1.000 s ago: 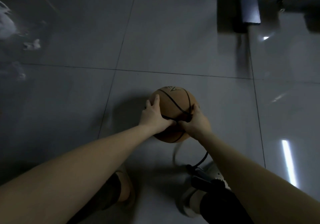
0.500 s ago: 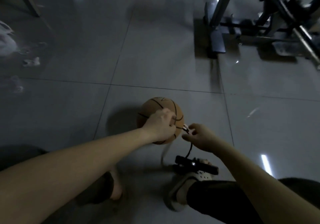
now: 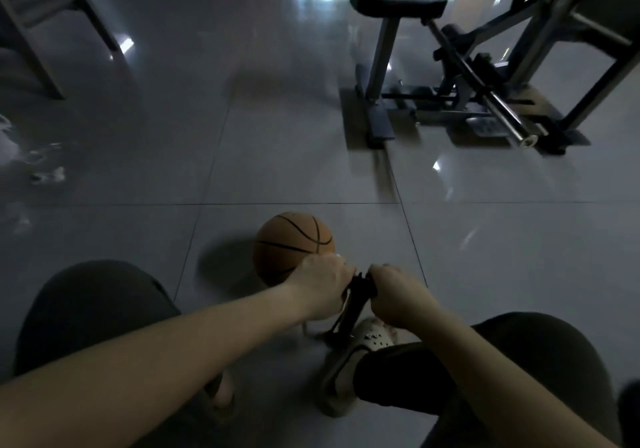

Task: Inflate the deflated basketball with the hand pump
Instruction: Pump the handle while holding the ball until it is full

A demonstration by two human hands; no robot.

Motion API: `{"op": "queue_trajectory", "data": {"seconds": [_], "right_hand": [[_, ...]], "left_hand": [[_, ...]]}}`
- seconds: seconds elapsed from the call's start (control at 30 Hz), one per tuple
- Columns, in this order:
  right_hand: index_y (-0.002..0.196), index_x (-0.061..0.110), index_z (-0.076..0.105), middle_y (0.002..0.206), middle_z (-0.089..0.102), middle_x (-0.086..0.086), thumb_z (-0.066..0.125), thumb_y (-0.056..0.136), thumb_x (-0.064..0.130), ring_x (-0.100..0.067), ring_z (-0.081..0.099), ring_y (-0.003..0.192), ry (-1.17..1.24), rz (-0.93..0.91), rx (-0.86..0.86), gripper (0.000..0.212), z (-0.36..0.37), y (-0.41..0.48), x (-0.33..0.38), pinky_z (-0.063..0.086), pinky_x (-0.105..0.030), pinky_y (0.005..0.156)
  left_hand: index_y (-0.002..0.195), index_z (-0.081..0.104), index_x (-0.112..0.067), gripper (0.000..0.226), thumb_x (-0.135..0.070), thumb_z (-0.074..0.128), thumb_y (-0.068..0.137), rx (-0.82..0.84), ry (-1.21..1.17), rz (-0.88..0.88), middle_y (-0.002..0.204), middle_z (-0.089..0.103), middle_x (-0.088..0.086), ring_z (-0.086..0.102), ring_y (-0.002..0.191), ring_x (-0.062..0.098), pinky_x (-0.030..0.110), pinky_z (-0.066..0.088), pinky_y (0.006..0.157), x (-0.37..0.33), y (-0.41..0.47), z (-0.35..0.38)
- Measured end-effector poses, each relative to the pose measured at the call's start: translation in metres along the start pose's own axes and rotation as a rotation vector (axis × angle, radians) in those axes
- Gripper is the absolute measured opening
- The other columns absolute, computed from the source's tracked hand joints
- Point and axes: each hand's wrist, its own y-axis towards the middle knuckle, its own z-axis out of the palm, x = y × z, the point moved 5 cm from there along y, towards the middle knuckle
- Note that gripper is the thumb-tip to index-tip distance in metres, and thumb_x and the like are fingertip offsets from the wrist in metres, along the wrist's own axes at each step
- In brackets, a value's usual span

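Note:
An orange basketball (image 3: pixel 289 245) with black seams rests on the grey tiled floor just beyond my hands. A black hand pump (image 3: pixel 351 310) stands tilted in front of it, its base by my right shoe. My left hand (image 3: pixel 320 288) grips the left end of the pump's handle with curled fingers. My right hand (image 3: pixel 398 297) grips the right end of the handle. The pump's hose and needle are hidden behind my hands.
A metal weight bench with a black padded seat (image 3: pixel 398 2) and a chrome bar (image 3: pixel 498 115) stands at the back right. Furniture legs (image 3: pixel 38 63) are at the far left. White scraps (image 3: pixel 48 174) lie on the floor at left. My knees and shoes fill the bottom.
My hands have left the ball and the hose end and now both grip the pump handle. The pump has been raised from lying flat. The view has tilted up.

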Motion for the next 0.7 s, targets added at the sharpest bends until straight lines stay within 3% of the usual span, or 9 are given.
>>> {"op": "queue_trajectory", "data": {"seconds": [0.13,0.2,0.27,0.4,0.57,0.7], "right_hand": [[0.108,0.014,0.055,0.106,0.058,-0.004,0.056,0.097,0.019,-0.021,0.055,0.089,-0.074,-0.093,-0.152,0.012,-0.024,-0.017,0.016,0.051,-0.033,0.074],[0.113,0.013,0.050,0.111,0.056,-0.004,0.053,0.098,0.016,-0.021,0.053,0.094,-0.094,-0.121,-0.181,0.016,-0.011,-0.026,0.024,0.045,-0.029,0.075],[0.115,0.016,0.048,0.112,0.053,-0.003,0.048,0.099,0.019,-0.019,0.050,0.095,-0.055,-0.105,-0.192,0.016,0.015,-0.030,0.025,0.047,-0.029,0.080],[0.114,0.018,0.046,0.105,0.046,-0.003,0.040,0.100,0.024,-0.018,0.042,0.087,-0.072,-0.104,-0.189,0.016,0.054,-0.017,0.018,0.043,-0.030,0.075],[0.107,0.016,0.050,0.100,0.050,-0.007,0.040,0.095,0.018,-0.023,0.049,0.084,-0.132,-0.087,-0.219,0.016,0.075,0.013,-0.001,0.040,-0.033,0.065],[0.105,0.016,0.049,0.099,0.050,-0.008,0.041,0.095,0.019,-0.026,0.051,0.085,-0.160,-0.048,-0.104,0.013,0.107,0.031,-0.009,0.049,-0.039,0.075]], "left_hand": [[0.109,0.058,-0.014,0.021,-0.019,0.051,0.090,-0.171,0.068,0.047,0.107,0.061,0.006,0.058,0.096,0.026,0.034,0.044,0.074,0.000,-0.002,-0.031],[0.112,0.058,-0.013,0.029,-0.018,0.039,0.091,-0.194,0.096,0.071,0.105,0.061,0.007,0.058,0.095,0.026,0.036,0.048,0.077,-0.006,-0.005,-0.013],[0.103,0.057,-0.014,0.033,-0.018,0.027,0.089,-0.235,0.105,0.059,0.096,0.059,0.007,0.054,0.085,0.025,0.036,0.046,0.071,-0.010,-0.012,0.015],[0.096,0.047,-0.017,0.010,-0.017,0.041,0.087,-0.311,0.143,0.014,0.089,0.051,0.006,0.047,0.077,0.023,0.036,0.043,0.064,-0.008,-0.015,0.064],[0.096,0.051,-0.017,0.011,-0.020,0.050,0.085,-0.280,0.127,-0.062,0.089,0.053,0.006,0.049,0.078,0.023,0.036,0.041,0.066,-0.011,0.011,0.088],[0.097,0.051,-0.017,0.011,-0.019,0.050,0.086,-0.199,0.073,-0.111,0.089,0.055,0.006,0.050,0.079,0.023,0.035,0.044,0.068,-0.009,0.015,0.121]]}}
